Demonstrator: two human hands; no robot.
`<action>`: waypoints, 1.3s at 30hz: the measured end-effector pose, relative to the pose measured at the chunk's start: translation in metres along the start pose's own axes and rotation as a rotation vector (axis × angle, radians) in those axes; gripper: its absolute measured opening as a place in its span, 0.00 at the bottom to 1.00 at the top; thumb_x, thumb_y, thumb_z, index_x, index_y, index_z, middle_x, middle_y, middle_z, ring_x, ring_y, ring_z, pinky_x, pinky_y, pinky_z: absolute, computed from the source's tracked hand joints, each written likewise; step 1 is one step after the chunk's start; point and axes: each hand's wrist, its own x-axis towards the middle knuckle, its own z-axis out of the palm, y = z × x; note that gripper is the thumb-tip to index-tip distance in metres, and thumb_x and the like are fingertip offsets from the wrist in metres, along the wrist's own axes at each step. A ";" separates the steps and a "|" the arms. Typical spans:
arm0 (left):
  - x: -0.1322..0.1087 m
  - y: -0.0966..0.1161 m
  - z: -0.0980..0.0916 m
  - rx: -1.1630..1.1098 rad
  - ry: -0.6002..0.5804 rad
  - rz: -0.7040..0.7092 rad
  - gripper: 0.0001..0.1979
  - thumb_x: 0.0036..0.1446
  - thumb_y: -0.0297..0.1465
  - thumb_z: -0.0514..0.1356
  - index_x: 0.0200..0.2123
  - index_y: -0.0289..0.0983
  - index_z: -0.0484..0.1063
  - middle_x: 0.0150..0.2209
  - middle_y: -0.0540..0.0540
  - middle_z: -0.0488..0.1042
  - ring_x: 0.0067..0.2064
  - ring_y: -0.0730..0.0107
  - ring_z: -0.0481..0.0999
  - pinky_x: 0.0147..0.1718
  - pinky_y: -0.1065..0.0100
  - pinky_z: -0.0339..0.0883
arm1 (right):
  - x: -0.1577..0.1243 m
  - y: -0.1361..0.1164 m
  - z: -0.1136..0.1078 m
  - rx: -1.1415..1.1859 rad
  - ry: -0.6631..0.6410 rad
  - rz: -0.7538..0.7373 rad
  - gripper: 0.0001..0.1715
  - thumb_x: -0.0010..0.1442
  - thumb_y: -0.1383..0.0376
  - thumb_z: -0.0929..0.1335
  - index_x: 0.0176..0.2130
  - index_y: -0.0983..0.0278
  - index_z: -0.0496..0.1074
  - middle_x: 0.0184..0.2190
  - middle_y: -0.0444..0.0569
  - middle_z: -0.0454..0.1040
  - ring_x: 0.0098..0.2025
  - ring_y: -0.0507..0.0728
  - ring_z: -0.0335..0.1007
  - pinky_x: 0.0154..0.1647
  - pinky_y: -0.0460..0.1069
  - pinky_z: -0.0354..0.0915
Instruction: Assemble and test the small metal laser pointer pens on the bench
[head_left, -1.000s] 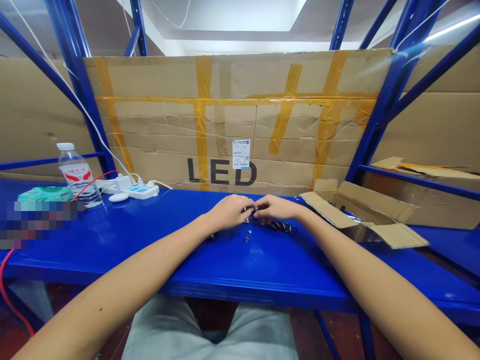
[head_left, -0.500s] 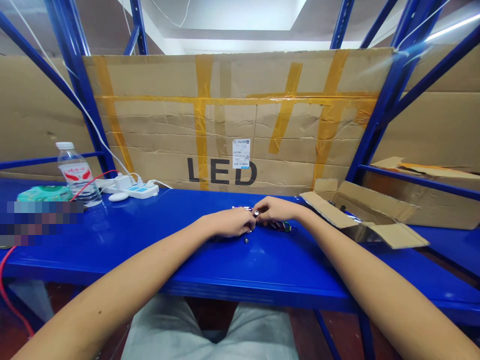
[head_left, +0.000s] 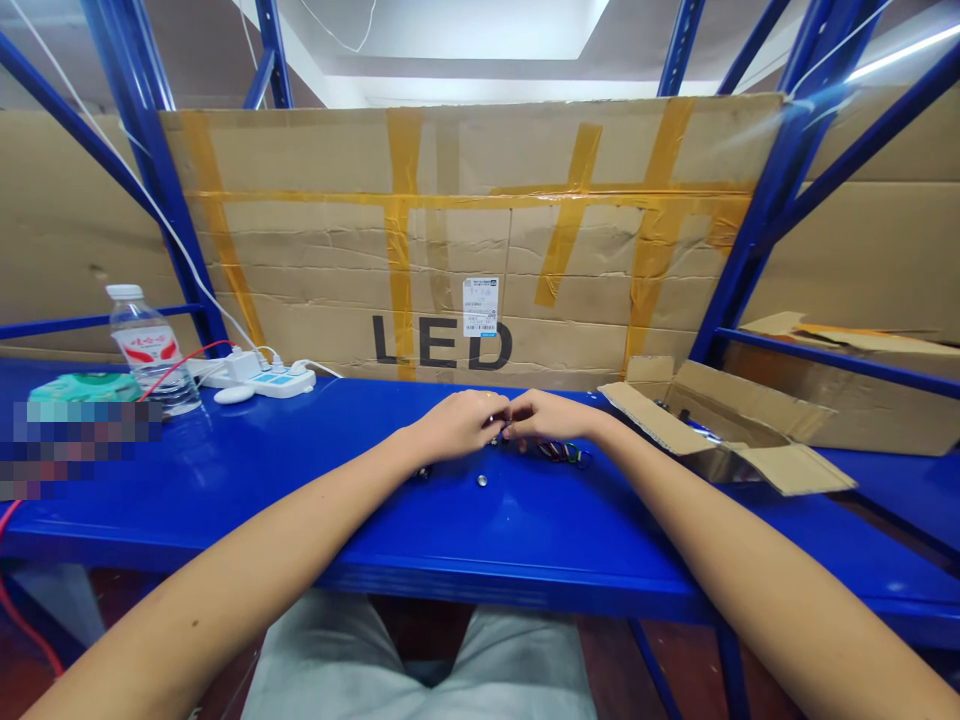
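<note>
My left hand (head_left: 461,424) and my right hand (head_left: 546,414) meet over the middle of the blue table (head_left: 300,480). Their fingertips come together on something small, mostly hidden; a few shiny bits show between them. The fingers of both hands are curled and pinched. A small round silver metal piece (head_left: 481,481) lies on the table just in front of my left hand. Beside and partly under my right hand lies a bundle of coloured loops or cords (head_left: 566,454). Small dark pieces (head_left: 424,472) peek out by my left wrist.
An open cardboard box (head_left: 720,420) with small items stands at the right. To the left are a water bottle (head_left: 154,350), a teal packet (head_left: 86,388) and a white power strip (head_left: 277,380) with cables. A large taped carton (head_left: 322,250) stands along the back.
My left hand has lifted slightly and its fingers have turned toward the right hand's. The round silver piece between the hands is now hidden. The piece on the table sits a little further left.
</note>
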 end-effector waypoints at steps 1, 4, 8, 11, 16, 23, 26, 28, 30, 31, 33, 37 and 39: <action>0.000 0.001 0.000 0.000 -0.021 0.005 0.09 0.61 0.28 0.53 0.41 0.36 0.72 0.39 0.44 0.77 0.40 0.65 0.75 0.38 0.68 0.64 | 0.000 0.000 0.000 0.007 0.004 -0.002 0.09 0.53 0.62 0.67 0.32 0.66 0.72 0.23 0.44 0.73 0.25 0.52 0.69 0.25 0.45 0.59; -0.001 0.002 -0.006 -0.002 -0.015 -0.037 0.10 0.60 0.28 0.53 0.42 0.37 0.72 0.38 0.44 0.77 0.39 0.65 0.75 0.38 0.68 0.64 | 0.000 0.002 -0.002 0.005 0.020 0.022 0.09 0.53 0.62 0.67 0.31 0.66 0.72 0.21 0.43 0.72 0.24 0.51 0.67 0.24 0.45 0.59; -0.004 0.002 -0.023 -0.108 -0.104 -0.082 0.08 0.56 0.27 0.56 0.37 0.36 0.74 0.31 0.48 0.76 0.32 0.70 0.73 0.33 0.70 0.62 | -0.001 0.004 -0.003 -0.015 0.015 0.025 0.07 0.53 0.63 0.67 0.30 0.65 0.72 0.21 0.43 0.72 0.24 0.50 0.67 0.25 0.45 0.59; -0.006 0.002 -0.029 -0.264 -0.440 -0.098 0.07 0.52 0.29 0.60 0.35 0.37 0.75 0.30 0.50 0.76 0.31 0.72 0.73 0.31 0.72 0.62 | 0.000 0.004 -0.003 -0.029 0.006 0.024 0.08 0.53 0.64 0.66 0.32 0.66 0.73 0.21 0.42 0.72 0.23 0.50 0.66 0.25 0.44 0.59; -0.008 -0.003 -0.019 -0.435 -0.655 -0.124 0.13 0.48 0.32 0.66 0.39 0.39 0.76 0.33 0.50 0.77 0.34 0.70 0.75 0.34 0.72 0.65 | 0.000 0.004 -0.002 -0.051 0.013 0.033 0.10 0.53 0.62 0.67 0.33 0.66 0.74 0.21 0.43 0.72 0.23 0.50 0.66 0.25 0.45 0.59; -0.006 -0.002 -0.017 -0.546 -0.626 -0.178 0.06 0.51 0.32 0.65 0.31 0.35 0.75 0.27 0.50 0.75 0.27 0.74 0.72 0.27 0.73 0.63 | 0.000 0.005 -0.003 -0.092 0.039 0.024 0.11 0.55 0.59 0.67 0.32 0.65 0.72 0.21 0.42 0.70 0.23 0.50 0.64 0.25 0.45 0.58; -0.004 -0.001 -0.023 -0.727 -0.477 -0.223 0.07 0.52 0.32 0.63 0.33 0.34 0.72 0.27 0.48 0.75 0.28 0.73 0.74 0.27 0.72 0.66 | 0.001 0.003 -0.004 -0.123 0.096 -0.038 0.13 0.57 0.58 0.65 0.29 0.65 0.69 0.23 0.42 0.69 0.25 0.50 0.62 0.27 0.46 0.57; -0.002 -0.004 -0.024 -0.786 -0.284 -0.266 0.08 0.52 0.32 0.64 0.35 0.34 0.71 0.27 0.49 0.75 0.27 0.73 0.75 0.25 0.72 0.67 | 0.002 0.002 -0.003 -0.159 0.137 -0.063 0.14 0.59 0.58 0.64 0.29 0.65 0.68 0.24 0.43 0.69 0.27 0.51 0.62 0.29 0.46 0.58; 0.000 -0.009 -0.022 -0.757 -0.087 -0.307 0.09 0.51 0.31 0.64 0.34 0.34 0.70 0.26 0.50 0.74 0.24 0.75 0.73 0.23 0.72 0.66 | 0.003 0.001 0.000 -0.196 0.169 -0.070 0.14 0.60 0.58 0.63 0.30 0.65 0.68 0.26 0.45 0.70 0.29 0.52 0.64 0.31 0.47 0.58; 0.001 -0.011 -0.020 -0.723 -0.007 -0.321 0.08 0.51 0.31 0.64 0.33 0.34 0.69 0.26 0.51 0.73 0.23 0.76 0.71 0.22 0.72 0.65 | 0.003 0.000 0.002 -0.200 0.175 -0.072 0.13 0.61 0.58 0.63 0.31 0.65 0.68 0.27 0.46 0.71 0.30 0.53 0.65 0.32 0.47 0.59; 0.002 -0.014 -0.014 -0.649 0.102 -0.334 0.08 0.50 0.30 0.64 0.32 0.34 0.69 0.25 0.52 0.72 0.21 0.78 0.69 0.22 0.73 0.64 | 0.003 -0.002 0.006 -0.165 0.160 -0.068 0.13 0.63 0.58 0.62 0.35 0.65 0.68 0.29 0.46 0.72 0.31 0.53 0.66 0.33 0.47 0.60; 0.002 -0.014 -0.004 -0.574 0.158 -0.304 0.05 0.52 0.30 0.62 0.33 0.34 0.71 0.25 0.52 0.73 0.23 0.77 0.69 0.24 0.73 0.63 | 0.004 -0.007 0.013 -0.087 0.116 -0.069 0.17 0.66 0.57 0.58 0.45 0.64 0.68 0.29 0.44 0.71 0.26 0.52 0.65 0.31 0.48 0.61; 0.001 -0.014 -0.003 -0.519 0.182 -0.268 0.04 0.53 0.29 0.62 0.32 0.34 0.72 0.25 0.52 0.73 0.24 0.77 0.69 0.26 0.73 0.62 | 0.005 -0.008 0.015 -0.095 0.141 -0.102 0.17 0.66 0.57 0.58 0.45 0.64 0.68 0.31 0.46 0.71 0.26 0.52 0.64 0.32 0.48 0.61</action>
